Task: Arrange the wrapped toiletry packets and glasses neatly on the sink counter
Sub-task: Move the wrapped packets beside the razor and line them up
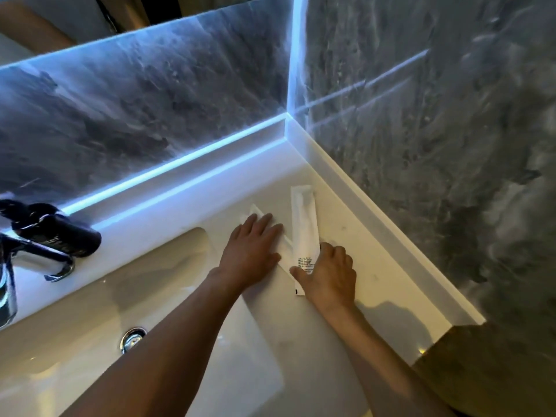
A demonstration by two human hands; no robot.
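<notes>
Two long white wrapped packets lie on the white sink counter (pixel 355 233) to the right of the basin, forming a V. My left hand (pixel 251 251) lies flat, fingers spread, on the left packet (pixel 255 210), and covers most of it. The right packet (pixel 304 224) points toward the back corner and has small black print near its close end. My right hand (pixel 329 275) rests on that close end, thumb and fingers on the wrapper. No glasses are in view.
The white basin (pixel 168 284) with a chrome drain (pixel 132 338) lies left of the hands. A chrome tap (pixel 57 266) and a dark bottle (pixel 60 233) stand at the far left. Grey marble walls meet at the back corner, and a raised ledge (pixel 379 236) borders the counter.
</notes>
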